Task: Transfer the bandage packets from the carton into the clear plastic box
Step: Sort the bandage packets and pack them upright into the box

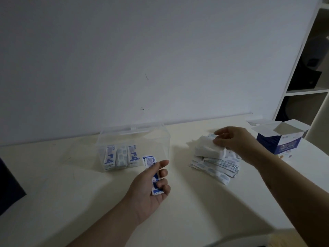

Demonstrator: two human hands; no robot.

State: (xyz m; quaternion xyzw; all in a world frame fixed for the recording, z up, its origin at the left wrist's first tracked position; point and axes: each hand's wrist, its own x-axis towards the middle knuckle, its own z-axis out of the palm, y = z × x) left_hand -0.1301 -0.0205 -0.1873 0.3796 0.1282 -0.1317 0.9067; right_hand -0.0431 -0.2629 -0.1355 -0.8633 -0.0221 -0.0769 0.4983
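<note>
Our left hand is curled round a thin stack of bandage packets, thumb on top and fingers folded beneath. They are narrow white sachets printed in blue, with a solid blue band at the near end. The stack's long axis runs away from us, its far end leaning a little to the left. It is held above the table, just in front of the near wall of the clear plastic box. Inside the box, a row of more packets stands on end at the near left. Our right hand grasps the top bundle of a loose pile lying flat between the box and the open blue-and-white carton
</note>
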